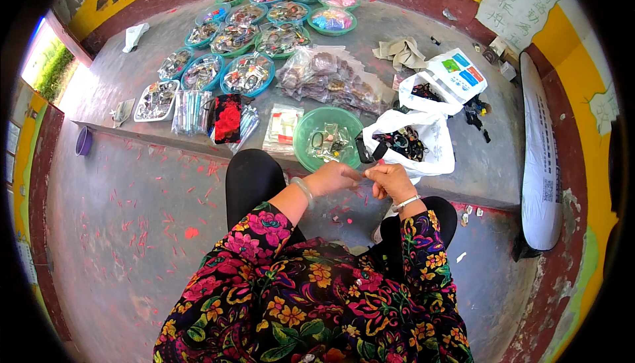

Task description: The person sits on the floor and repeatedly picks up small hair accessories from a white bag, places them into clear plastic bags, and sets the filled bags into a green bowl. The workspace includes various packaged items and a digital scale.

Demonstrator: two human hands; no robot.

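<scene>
Black strap (372,157) sits just on the far side of both hands, between the green bowl (304,125) and the white bag (442,139). It's bent, so no clean long axis. Right hand (391,183) looks slightly nearer. Its thumb and forefinger are pinched together (anything between them is too small to make out). Left hand (336,178) has its fingertips just beside; can't tell if they're gripping.

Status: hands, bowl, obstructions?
Left hand and right hand nearly meeting; anything pinched too small to tell. Green bowl just beyond, holding small packets. White bag close on its right.
</scene>
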